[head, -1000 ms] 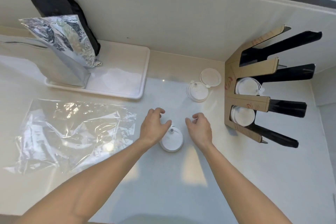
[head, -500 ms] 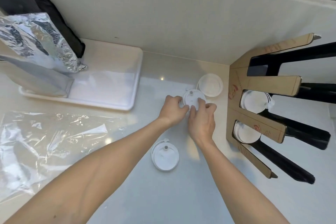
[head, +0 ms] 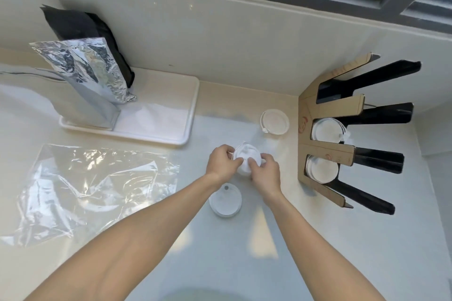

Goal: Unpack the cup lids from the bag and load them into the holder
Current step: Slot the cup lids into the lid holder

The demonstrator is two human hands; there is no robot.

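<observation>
Two hands, your left hand (head: 221, 164) and right hand (head: 265, 175), pinch a short stack of round white plastic cup lids (head: 245, 160), tops up, stack axis tilted toward 12 o'clock. Half a second ago that stack sat nearer the single white lid (head: 275, 121) at 1 o'clock; now you hold it closer to you.

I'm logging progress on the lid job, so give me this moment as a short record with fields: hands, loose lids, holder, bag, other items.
left hand: left hand grips the stack of lids from the left
right hand: right hand grips the same stack from the right
loose lids: single lid near the forearms; upturned lid beside the holder
holder: holder has lids in its two middle slots; top slot looks empty
bag: clear plastic bag lies flat, apparently emptied
other items: white tray carrying a foil pouch and a black pouch
</observation>
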